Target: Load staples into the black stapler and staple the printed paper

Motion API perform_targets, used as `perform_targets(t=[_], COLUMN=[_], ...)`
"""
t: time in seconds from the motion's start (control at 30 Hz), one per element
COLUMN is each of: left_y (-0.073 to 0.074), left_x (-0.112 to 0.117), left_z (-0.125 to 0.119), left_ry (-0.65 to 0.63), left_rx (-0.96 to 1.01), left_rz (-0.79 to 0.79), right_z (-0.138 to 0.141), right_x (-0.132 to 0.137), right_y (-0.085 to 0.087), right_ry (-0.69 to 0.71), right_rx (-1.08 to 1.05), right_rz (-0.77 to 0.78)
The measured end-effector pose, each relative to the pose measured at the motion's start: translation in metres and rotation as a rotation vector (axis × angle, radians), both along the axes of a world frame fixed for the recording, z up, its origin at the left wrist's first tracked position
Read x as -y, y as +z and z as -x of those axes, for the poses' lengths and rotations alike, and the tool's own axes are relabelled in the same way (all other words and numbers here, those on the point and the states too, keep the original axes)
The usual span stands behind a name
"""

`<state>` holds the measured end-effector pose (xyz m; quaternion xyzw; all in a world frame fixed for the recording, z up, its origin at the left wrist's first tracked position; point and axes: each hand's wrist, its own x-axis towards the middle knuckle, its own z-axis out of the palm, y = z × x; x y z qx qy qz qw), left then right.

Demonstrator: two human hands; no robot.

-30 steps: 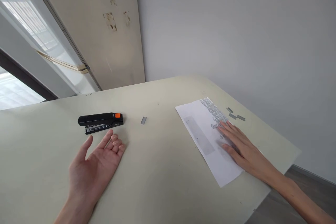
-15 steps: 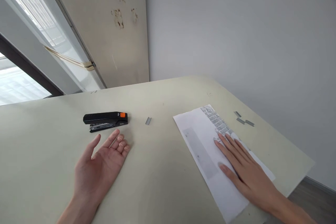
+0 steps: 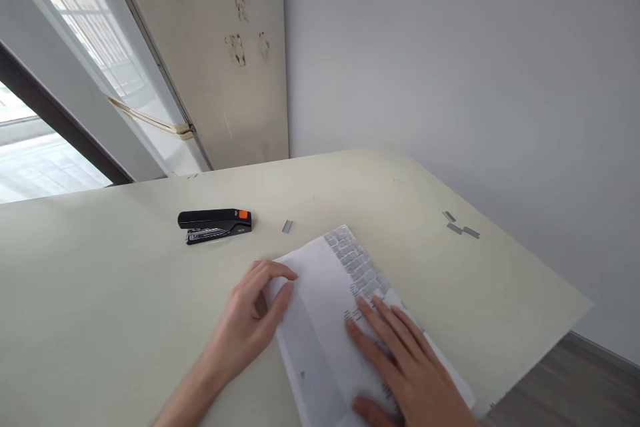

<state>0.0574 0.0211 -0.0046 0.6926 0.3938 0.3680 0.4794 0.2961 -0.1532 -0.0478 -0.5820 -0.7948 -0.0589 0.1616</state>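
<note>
A white printed paper sheet lies on the pale table in front of me. My right hand rests flat on the sheet, fingers stretched out over the printed text. My left hand is at the sheet's left edge, fingers curled with thumb and fingertips pinching the paper's corner. A black stapler with an orange end lies farther back to the left, apart from both hands. A small strip of staples lies just right of the stapler.
Several loose staple strips lie near the table's far right edge. A grey wall stands behind the table, with a stained beige panel and a window frame to the left. The table's right edge drops to a wooden floor.
The paper has slid left toward the middle with my right hand on it. My left hand turned over from palm-up and closed on the paper's left edge.
</note>
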Motion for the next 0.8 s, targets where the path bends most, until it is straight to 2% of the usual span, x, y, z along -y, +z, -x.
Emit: perform_targets(t=[0.1,0.2,0.27,0.33,0.4,0.5,0.6,0.8], left_y=[0.001,0.001,-0.001,-0.006,-0.013,-0.019,-0.018,-0.012], left_x=[0.008,0.014,0.017,0.017,0.015,0.011,0.006,0.000], left_z=[-0.008,-0.008,0.000,0.015,0.035,0.064,0.081,0.090], left_ry=[-0.074,-0.106,-0.111,-0.157,-0.237,-0.307,-0.314,-0.324], left_rx=[-0.047,0.022,0.011,-0.144,-0.384,-0.640,-0.716,-0.737], left_rz=[-0.130,-0.046,-0.054,-0.202,-0.406,-0.611,-0.689,-0.713], right_z=[0.021,0.042,0.056,0.065,0.069,0.061,0.042,0.003], right_x=[-0.006,-0.014,-0.020,-0.025,-0.030,-0.046,-0.077,-0.151], right_y=[-0.003,-0.002,0.004,0.014,0.027,0.044,0.049,0.028], right_ry=[0.078,0.096,0.106,0.172,0.240,0.232,0.211,0.068], right_rx=[-0.026,-0.135,-0.232,-0.350,-0.507,-0.738,-0.810,-0.902], right_rz=[0.029,0.097,0.161,0.251,0.347,0.407,0.341,0.335])
